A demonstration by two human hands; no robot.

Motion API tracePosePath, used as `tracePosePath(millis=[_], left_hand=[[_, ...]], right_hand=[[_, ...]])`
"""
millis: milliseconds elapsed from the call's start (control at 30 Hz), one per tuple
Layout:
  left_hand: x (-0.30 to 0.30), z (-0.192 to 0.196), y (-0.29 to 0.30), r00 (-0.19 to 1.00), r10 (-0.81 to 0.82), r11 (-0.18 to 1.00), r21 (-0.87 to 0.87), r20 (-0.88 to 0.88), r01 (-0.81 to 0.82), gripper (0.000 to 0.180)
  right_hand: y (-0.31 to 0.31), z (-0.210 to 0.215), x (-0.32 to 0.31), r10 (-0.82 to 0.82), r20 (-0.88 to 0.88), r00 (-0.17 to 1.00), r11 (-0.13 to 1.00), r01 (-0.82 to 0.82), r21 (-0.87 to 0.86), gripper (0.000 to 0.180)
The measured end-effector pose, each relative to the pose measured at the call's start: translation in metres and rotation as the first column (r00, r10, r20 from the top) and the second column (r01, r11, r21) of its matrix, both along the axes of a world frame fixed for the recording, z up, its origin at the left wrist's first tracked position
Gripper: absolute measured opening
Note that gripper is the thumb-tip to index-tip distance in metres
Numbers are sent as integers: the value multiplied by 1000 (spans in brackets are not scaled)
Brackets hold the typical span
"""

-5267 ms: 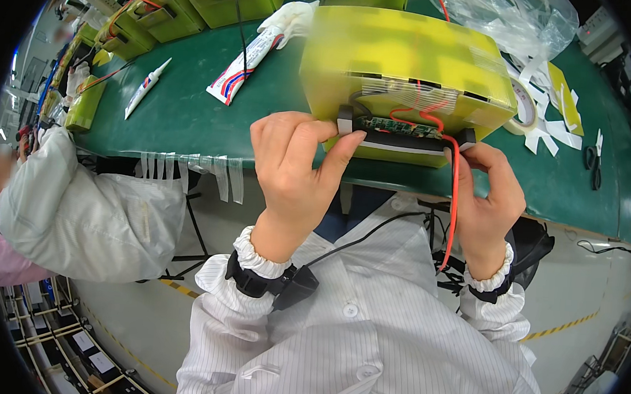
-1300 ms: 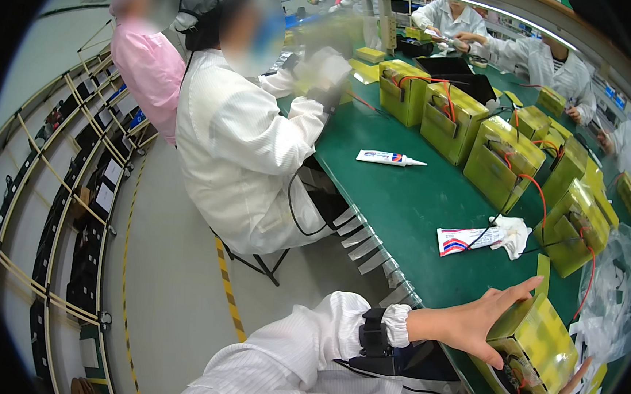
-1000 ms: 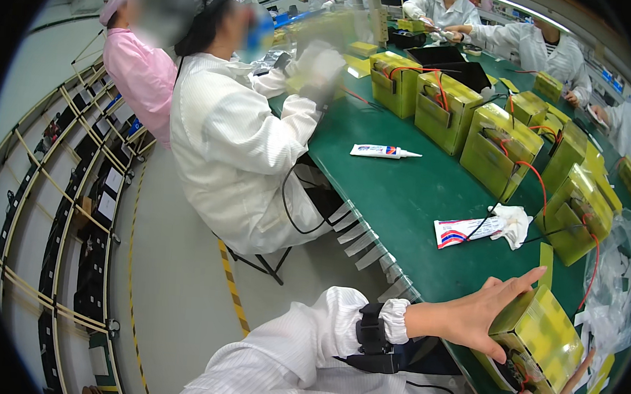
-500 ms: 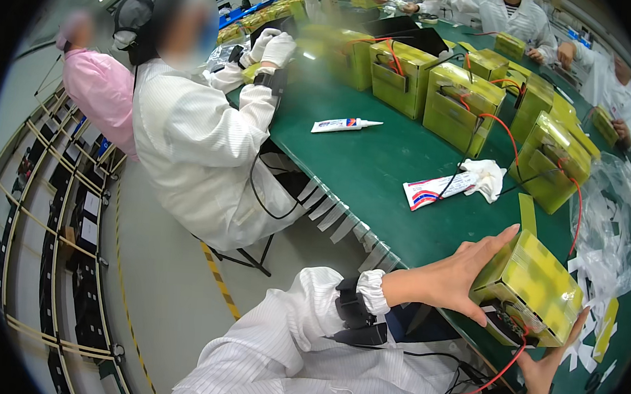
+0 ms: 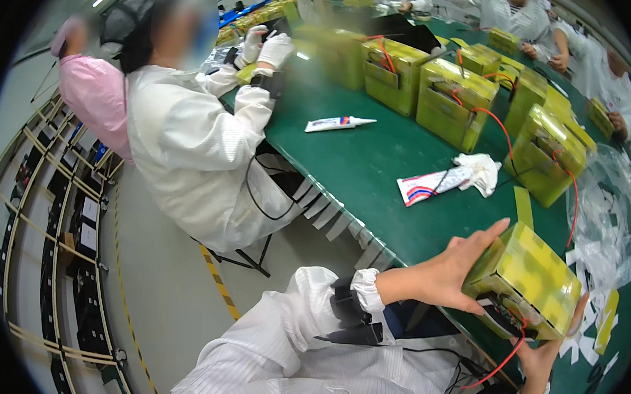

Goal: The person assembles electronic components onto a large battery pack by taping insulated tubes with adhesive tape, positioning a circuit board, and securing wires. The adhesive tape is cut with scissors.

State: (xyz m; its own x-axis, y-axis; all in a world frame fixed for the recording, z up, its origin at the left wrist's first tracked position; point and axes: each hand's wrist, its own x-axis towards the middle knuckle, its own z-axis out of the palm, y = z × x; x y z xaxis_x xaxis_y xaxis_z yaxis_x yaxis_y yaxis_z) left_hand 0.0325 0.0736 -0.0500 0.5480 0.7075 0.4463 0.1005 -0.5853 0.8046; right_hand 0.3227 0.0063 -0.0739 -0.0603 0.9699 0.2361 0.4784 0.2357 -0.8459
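Between my two hands is a boxy battery pack [image 5: 533, 274] wrapped in glossy yellow-green film, near the table's front edge at the lower right. My left hand [image 5: 445, 276] grips its left side, thumb low by the open end and fingers along the upper edge. At the other side my right hand [image 5: 547, 354] closes on the pack, its fingers partly hidden behind it. A red wire [image 5: 502, 367] comes out of the end facing me, where dark parts show, and hangs toward my lap. A strip of yellow-green film [image 5: 523, 206] lies just behind the pack.
Similar packs [image 5: 454, 104] with red and black wires stand along the green table [image 5: 347, 166]. A tube with a white tissue [image 5: 433, 185], a smaller tube [image 5: 339, 125], clear plastic [image 5: 611, 210] and scissors [image 5: 593, 381] lie around. A gloved co-worker [image 5: 196, 126] sits at left.
The view has shifted slightly, so the table things sit a little further left. Both hands keep their hold on the pack, which has hardly moved. The co-worker's gloved hands have moved slightly apart.
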Motion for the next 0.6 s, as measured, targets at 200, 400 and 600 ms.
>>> tracePosePath(millis=[200,400,600], left_hand=[[-5,-3,7,992,120,990,78,28,-121,117],[2,-8,-2,980,12,994,-106,198,9,122],[18,-13,-11,958,64,992,-125,280,-30,120]], right_hand=[[12,25,-26,14,252,968,997,-33,72,81],[6,32,-60,76,-127,989,976,-48,213,124],[2,32,-75,172,-308,936,951,-76,299,123]])
